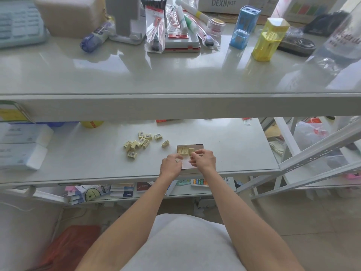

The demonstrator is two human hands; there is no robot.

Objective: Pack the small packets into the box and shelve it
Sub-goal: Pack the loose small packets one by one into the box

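- In the head view, both bare forearms reach forward from the bottom of the picture and converge over the middle shelf (234, 153). The hands are close together but apart.
- The left hand (170, 165) lies back-up at the near left side of the box (197, 147), with the wrist straight. Its fingers curl inward towards the box's pale near end; whether they grip it cannot be told.
- The right hand (204, 159) sits just to the right, also back-up. Its thumb and forefinger pinch a single packet (191, 151) at the box's open top, and the other fingers are curled beneath.
- The box rests flat on the middle shelf near its front edge. It is open, with packed packets (182, 150) lying flat in its far left part.
- The loose packets (136, 144) lie in a scattered heap on the same shelf, left of the box and apart from both hands. A stray packet (165, 143) lies between the heap and the box.
- On the upper shelf (175, 79), a yellow container (268, 41) and a blue container (244, 28) stand upright.
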